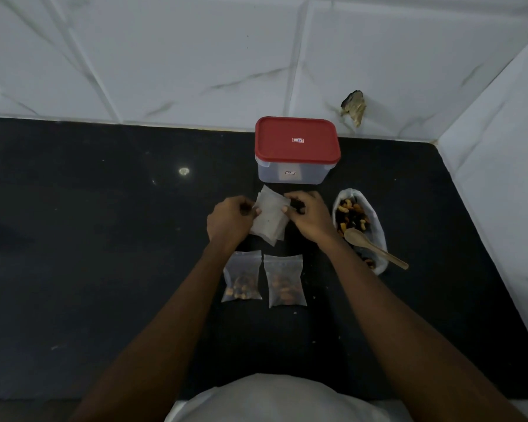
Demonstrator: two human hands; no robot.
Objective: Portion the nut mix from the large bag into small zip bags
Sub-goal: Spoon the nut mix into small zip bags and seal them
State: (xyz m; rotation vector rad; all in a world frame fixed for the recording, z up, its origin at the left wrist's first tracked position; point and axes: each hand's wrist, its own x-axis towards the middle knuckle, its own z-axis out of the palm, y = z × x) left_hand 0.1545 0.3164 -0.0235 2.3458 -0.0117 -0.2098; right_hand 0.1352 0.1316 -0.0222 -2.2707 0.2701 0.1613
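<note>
Between left hand and right hand, empty zip bags sit pinched by fingertips.

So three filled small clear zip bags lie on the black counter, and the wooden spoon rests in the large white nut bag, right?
Not three: the head view shows two filled small clear zip bags on the black counter. The wooden spoon does rest in the large white nut bag.
</note>
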